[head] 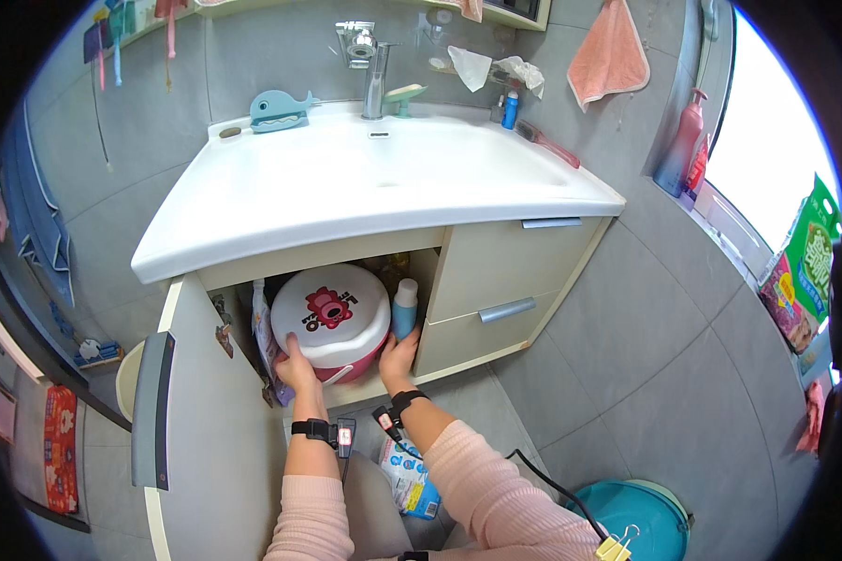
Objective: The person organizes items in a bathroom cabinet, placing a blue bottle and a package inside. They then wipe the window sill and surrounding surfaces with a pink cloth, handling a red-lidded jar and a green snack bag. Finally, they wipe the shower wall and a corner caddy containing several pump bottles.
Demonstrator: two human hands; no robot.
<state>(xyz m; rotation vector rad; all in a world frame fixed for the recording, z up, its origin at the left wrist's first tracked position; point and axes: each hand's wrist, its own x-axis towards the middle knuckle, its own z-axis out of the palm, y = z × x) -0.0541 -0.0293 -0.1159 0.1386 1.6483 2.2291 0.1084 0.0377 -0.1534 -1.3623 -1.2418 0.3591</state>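
Note:
A round lidded bucket with a white lid, a printed red bear and a pink-red body sits inside the open cabinet under the sink. My left hand grips its front left side, thumb over the lid rim and the other fingers partly hidden. At the bucket's right side is my right hand, its fingertips around the base of a blue bottle with a white cap. Whether it grips the bottle or the bucket cannot be made out. A white handle hangs at the bucket's front.
The cabinet door stands open at left, and a plastic package is wedged beside the bucket. Drawers flank the opening at right. Overhead juts the white washbasin. A blue-white package and teal basin lie low down.

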